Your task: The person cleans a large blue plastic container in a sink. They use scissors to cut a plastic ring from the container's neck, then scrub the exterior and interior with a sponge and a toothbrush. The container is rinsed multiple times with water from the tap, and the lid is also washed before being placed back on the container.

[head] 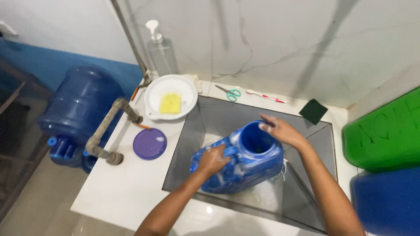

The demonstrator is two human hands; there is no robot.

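Two hands on one soapy blue plastic jug (245, 164) lying tilted in the grey sink (210, 118): left hand (213, 159) clamped on its handle side, right hand (280, 130) gripping the wide open rim, something green showing inside. On the white desk (127, 188), one round purple lid (149, 143). Further back, one white bowl (189, 89) holding one yellow sponge (170, 103), one pair of scissors (229, 92), one dark green scrub pad (313, 111), one clear pump bottle (162, 51).

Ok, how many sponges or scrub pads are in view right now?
2: a yellow sponge in the white bowl, and a dark green scrub pad on the sink's back ledge. Others may be hidden.
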